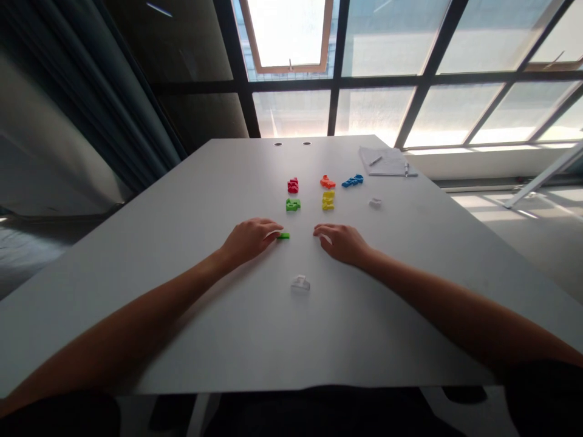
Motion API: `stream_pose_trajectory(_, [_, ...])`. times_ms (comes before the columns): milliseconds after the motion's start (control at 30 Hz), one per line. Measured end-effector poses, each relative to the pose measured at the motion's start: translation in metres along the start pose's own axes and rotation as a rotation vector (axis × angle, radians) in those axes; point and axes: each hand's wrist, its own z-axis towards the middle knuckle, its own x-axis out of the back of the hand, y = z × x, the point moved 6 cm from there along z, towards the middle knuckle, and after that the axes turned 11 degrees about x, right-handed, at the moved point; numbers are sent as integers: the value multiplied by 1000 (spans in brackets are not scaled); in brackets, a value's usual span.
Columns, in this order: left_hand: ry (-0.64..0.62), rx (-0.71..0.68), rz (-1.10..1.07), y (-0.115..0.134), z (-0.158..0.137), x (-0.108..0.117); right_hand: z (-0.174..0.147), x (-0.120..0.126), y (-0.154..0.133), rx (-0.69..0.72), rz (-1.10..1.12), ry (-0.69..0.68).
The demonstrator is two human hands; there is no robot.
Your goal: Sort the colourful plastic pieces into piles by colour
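Observation:
My left hand [253, 238] rests on the white table [218, 340], its thumb and fingertips closed on the end of a small, flat green plastic piece [284, 236]. Across from it, my right hand [342, 242] lies with fingers bent and the thumb apart from them; I see nothing held there. A clear plastic clip-like piece [300, 283] sits nearer to me, between my forearms. Beyond the hands are small clusters of plastic pieces: green [293, 205], red [293, 186], yellow [328, 200], orange [327, 181] and blue [352, 181]. Their exact kind is too small to tell.
Another clear piece [375, 202] lies to the right of the yellow ones. Papers [387, 162] with two pens are at the table's far right corner. Two round holes [278, 144] mark the far edge. Windows stand behind, and a dark curtain [91, 91] hangs at left.

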Motion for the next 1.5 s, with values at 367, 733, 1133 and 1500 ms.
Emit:
stream_pose_trajectory(367, [47, -7, -256, -7, 13, -12, 0, 0, 0, -4, 5, -22])
stream_pose_trajectory(733, [100, -62, 52, 2, 45, -23, -1, -2, 3, 8, 4, -10])
stream_pose_trajectory(1133, [102, -9, 104, 2, 65, -39, -1, -2, 1, 10, 15, -2])
stream_pose_trajectory(1500, [102, -84, 92, 16, 46, -27, -1, -2, 3, 28, 34, 35])
